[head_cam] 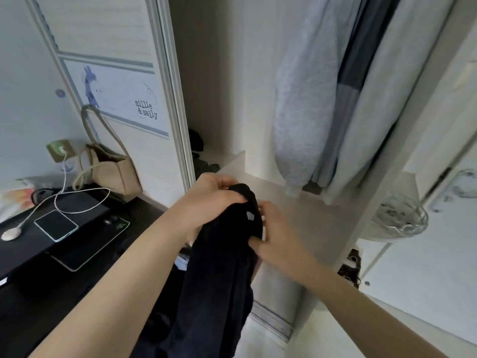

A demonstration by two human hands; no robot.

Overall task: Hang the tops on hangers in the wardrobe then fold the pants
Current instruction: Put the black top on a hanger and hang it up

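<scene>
Black cloth, the garment (pixel 222 267) hangs in front of the open wardrobe (pixel 296 202); the left hand (pixel 214 195) bunches its top edge, the right hand (pixel 273 233) pinches its side close by, probably to find an opening; no hanger shows.

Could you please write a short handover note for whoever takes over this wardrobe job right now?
Left hand grips the top of the black garment; right hand pinches its side.
The garment hangs in front of the open wardrobe; no hanger visible on it.
Done: grey and blue tops hang inside.
Left: hang or fold this piece; further items not visible.
</scene>
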